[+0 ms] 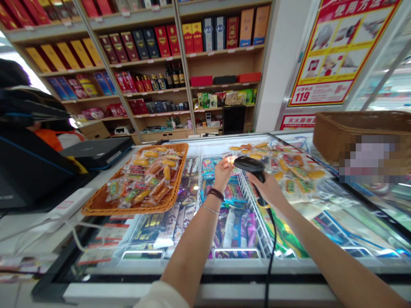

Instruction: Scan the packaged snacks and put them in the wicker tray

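Note:
My right hand (265, 186) is wrapped around the handle of a black barcode scanner (248, 164), its cable hanging down toward me over the freezer's front edge. Just left of the scanner's head, my left hand (224, 171) is raised with its fingers pinched together. A bright spot lights its fingertips, and whatever they hold is too small and washed out to name. Wrapped sausages (154, 169) fill an orange wicker basket (133, 211) on the left. More wrapped sausages (293, 171) lie spread on the freezer's glass lid to the right of the scanner.
Beneath both arms is a glass-topped chest freezer (180, 267) with wire baskets of packaged ice cream. A brown wicker basket (330, 132) stands at the right. Black checkout equipment (96, 153) and white cables (75, 233) are at the left. Stocked shelves (150, 64) line the back.

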